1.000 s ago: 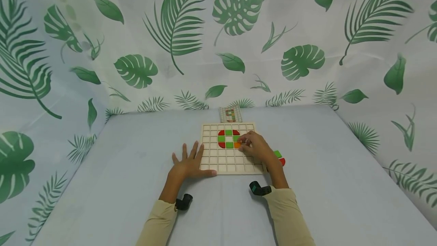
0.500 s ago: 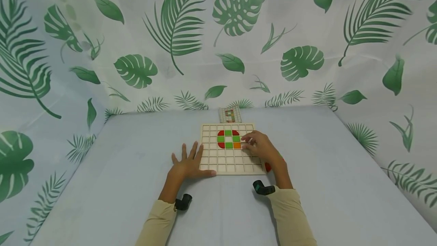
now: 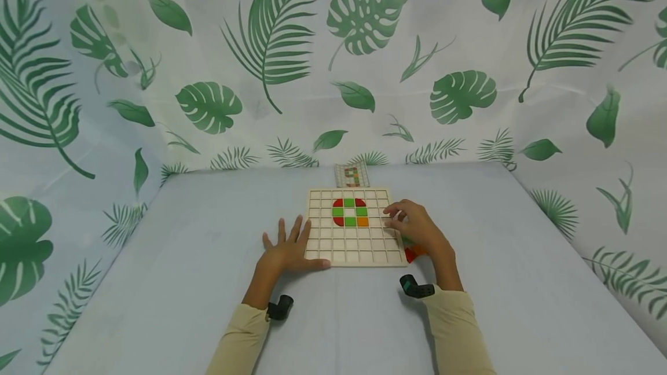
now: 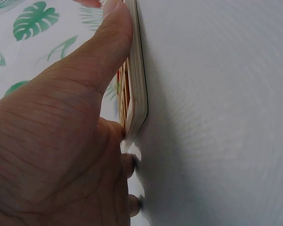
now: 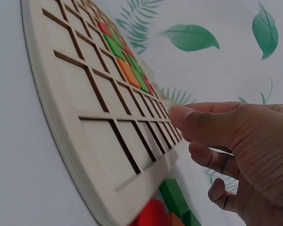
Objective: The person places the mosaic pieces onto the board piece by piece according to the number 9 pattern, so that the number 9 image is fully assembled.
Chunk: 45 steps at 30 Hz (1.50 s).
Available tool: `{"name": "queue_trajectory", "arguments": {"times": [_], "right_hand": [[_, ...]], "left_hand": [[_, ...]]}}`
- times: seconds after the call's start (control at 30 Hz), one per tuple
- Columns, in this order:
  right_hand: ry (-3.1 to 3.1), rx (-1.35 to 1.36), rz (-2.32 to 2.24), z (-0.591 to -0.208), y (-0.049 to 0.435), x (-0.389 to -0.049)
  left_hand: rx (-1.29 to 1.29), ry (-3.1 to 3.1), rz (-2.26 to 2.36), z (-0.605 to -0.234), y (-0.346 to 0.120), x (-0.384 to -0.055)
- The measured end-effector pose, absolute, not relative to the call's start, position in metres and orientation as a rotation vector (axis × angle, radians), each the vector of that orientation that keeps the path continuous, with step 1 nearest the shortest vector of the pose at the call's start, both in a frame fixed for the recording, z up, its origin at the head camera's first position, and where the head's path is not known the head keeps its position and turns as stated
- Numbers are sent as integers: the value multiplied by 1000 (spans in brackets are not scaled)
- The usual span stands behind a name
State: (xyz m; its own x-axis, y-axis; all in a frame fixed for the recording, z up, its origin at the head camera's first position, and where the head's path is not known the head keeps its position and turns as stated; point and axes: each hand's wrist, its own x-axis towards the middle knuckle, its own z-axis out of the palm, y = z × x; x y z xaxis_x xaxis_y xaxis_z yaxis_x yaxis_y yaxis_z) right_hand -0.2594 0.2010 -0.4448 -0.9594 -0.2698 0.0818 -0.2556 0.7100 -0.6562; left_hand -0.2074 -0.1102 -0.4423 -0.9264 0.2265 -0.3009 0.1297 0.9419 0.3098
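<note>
A wooden grid board (image 3: 351,245) lies on the table. Set in its cells is a ring of tiles: green square tiles (image 3: 349,202), red tiles with rounded corners (image 3: 338,203) and one orange tile (image 3: 362,221). My left hand (image 3: 283,253) rests at the board's near left corner, fingers spread, with the thumb along the front edge. Over the board's right edge hovers my right hand (image 3: 414,224), its fingers loosely bent and nothing between them. Below that hand, beside the board, lie loose red, orange and green pieces (image 5: 174,195), partly hidden by the hand in the head view.
Behind the board leans a small card (image 3: 351,175) printed with a grid and a coloured pattern. A white cloth covers the table (image 3: 208,219). Leaf-printed curtains (image 3: 302,114) enclose the back and sides.
My right hand has let go of the orange tile, which stays in its cell, and has moved right to the board's edge over the loose pieces. The left hand has not moved.
</note>
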Motion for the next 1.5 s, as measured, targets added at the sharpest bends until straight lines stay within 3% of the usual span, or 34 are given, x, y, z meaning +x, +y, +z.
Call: {"name": "queue_trajectory", "arguments": {"times": [0.63, 1.5], "right_hand": [[2864, -294, -979, -447, 233, -255], [2871, -370, -978, -457, 241, -253]], "left_hand": [[253, 2755, 394, -444, -110, -208], [265, 2762, 401, -444, -112, -209]]}}
